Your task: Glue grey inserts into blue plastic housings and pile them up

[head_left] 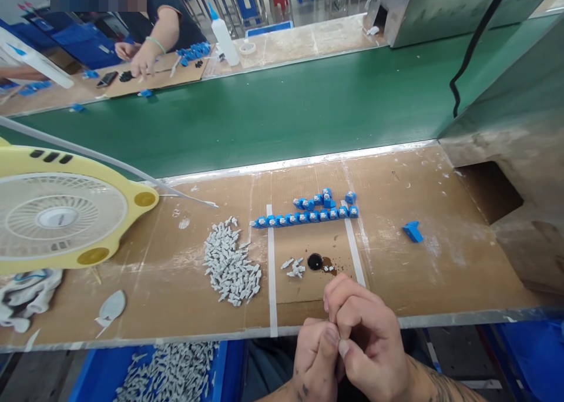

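My left hand and my right hand meet at the table's front edge. Their thumbs and fingertips are pinched together, and whatever lies between them is hidden. Just beyond them sits a small round pot of dark liquid, with a brown stain and tiny white bits beside it. A few small grey plastic parts lie left of the pot. Farther back stands a row of small blue parts with pale tops, and several more blue parts are grouped behind it.
A heap of grey parts lies to the left, with a yellow fan beyond it. Below the edge is a blue bin of grey parts. One blue part lies right. Across the green belt, another person's hand works.
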Available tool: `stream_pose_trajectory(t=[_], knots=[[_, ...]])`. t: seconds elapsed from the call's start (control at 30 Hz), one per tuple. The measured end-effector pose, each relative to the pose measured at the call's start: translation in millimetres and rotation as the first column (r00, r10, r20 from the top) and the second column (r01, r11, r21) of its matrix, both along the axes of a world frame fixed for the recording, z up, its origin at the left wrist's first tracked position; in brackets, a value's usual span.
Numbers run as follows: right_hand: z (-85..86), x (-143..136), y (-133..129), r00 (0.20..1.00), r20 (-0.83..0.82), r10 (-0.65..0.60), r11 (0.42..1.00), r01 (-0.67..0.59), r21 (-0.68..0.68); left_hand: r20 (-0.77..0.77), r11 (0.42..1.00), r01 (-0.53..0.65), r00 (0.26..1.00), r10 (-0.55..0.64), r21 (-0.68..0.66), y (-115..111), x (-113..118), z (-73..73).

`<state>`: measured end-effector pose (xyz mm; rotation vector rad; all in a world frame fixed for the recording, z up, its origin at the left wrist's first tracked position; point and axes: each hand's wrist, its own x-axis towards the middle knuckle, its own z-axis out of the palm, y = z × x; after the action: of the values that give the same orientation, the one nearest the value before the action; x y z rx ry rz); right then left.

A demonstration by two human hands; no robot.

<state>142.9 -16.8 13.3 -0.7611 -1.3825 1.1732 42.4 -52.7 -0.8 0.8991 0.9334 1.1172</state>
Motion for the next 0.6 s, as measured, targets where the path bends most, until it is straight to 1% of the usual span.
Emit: stream_pose_trajectory(t=[0.07,0.17,0.23,0.33,0.4,0.5,0.6], knots=[[0.3,0,0,1.0,-0.003,0.002,1.0,-0.002,0.004,0.014,0.999,0.014,1.0,-0.013,-0.05,-3,1,-0.4],[0.7,0,0,1.0,-0.011,0.0,1.0,0.001,0.01,0.013,0.99,0.001,1.0,0.001,-0.141,-8,2,-0.2],[1.1,0,0,1.0,-0.013,-0.003,1.0,0.004,0.012,0.019,0.988,-0.008,1.0,0.011,-0.152,-8,2,-0.1],[2.3,3,3,1.0,0.016,0.012,0.999,-0.013,0.038,0.03,0.999,0.022,0.999,-0.02,-0.048,-5,0,1.5],[4.1,7,6,0.997,0.076,0.031,0.997,-0.037,0.074,-0.007,0.999,0.024,1.0,-0.024,0.023,0,-3,4.2],[8.7,15,11,0.98,0.194,0.052,0.986,-0.08,0.143,-0.091,0.996,0.002,0.996,0.006,0.092,6,-8,9.1],[13.9,20,14,0.961,0.267,0.065,0.975,-0.118,0.187,-0.137,0.984,-0.01,0.99,0.034,0.176,9,-9,12.1]])
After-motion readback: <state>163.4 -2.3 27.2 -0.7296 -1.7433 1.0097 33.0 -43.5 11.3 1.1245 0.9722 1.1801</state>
